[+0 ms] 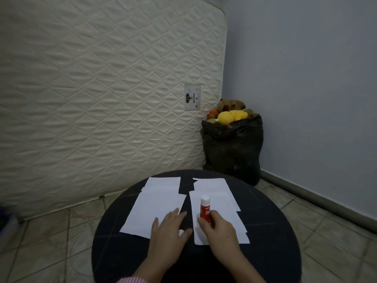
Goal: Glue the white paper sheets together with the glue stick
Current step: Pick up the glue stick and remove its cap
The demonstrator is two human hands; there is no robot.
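Two piles of white paper sheets lie on a round black table (271, 237). The left pile (155, 203) is spread toward the far left, and the right pile (219, 199) sits beside it with a dark gap between. A red glue stick (205, 209) with a white cap stands upright on the right pile. My right hand (219, 231) grips its lower half. Flat on the near corner of the left pile rests my left hand (170, 229), fingers apart.
A quilted mattress (102, 88) leans against the wall behind the table. A black bag (232, 148) full of soft toys stands in the corner at the right. Tiled floor (318, 223) surrounds the table.
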